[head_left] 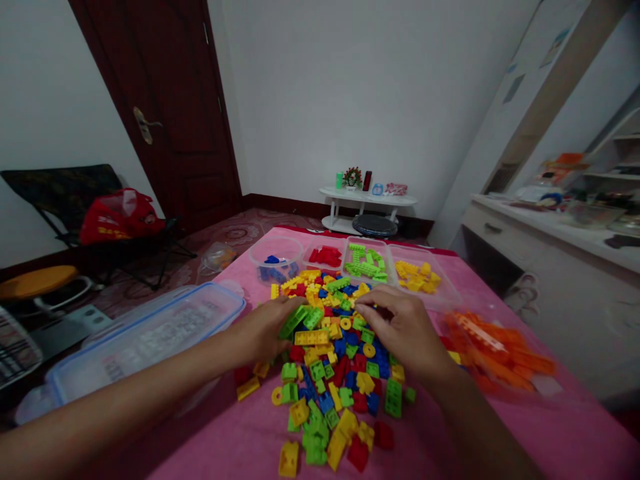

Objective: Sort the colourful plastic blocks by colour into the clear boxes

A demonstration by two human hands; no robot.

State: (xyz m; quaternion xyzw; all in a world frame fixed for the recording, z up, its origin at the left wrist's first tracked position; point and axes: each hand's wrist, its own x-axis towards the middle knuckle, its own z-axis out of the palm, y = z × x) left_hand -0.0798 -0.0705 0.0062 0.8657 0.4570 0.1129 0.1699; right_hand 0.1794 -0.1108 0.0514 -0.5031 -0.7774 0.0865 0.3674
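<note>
A heap of mixed plastic building bricks [333,373] in red, yellow, green and blue lies on the pink tablecloth [240,440]. My left hand [265,330] rests at the heap's left edge, fingers curled around green bricks [300,319]. My right hand [405,330] lies on the heap's upper right, fingers bent and pinched among the bricks; what they hold is hidden. Behind the heap stand clear tubs: one with blue bricks [275,261], one with red bricks [325,255], one with green bricks [365,261], one with yellow bricks [417,275].
A clear storage box with a blue-rimmed lid [150,333] sits left on the table. Orange pieces in a clear bag [495,353] lie to the right. A folding chair with a red bag [117,217], a dark door [170,113], a low white table [367,200] and a white counter [550,230] surround it.
</note>
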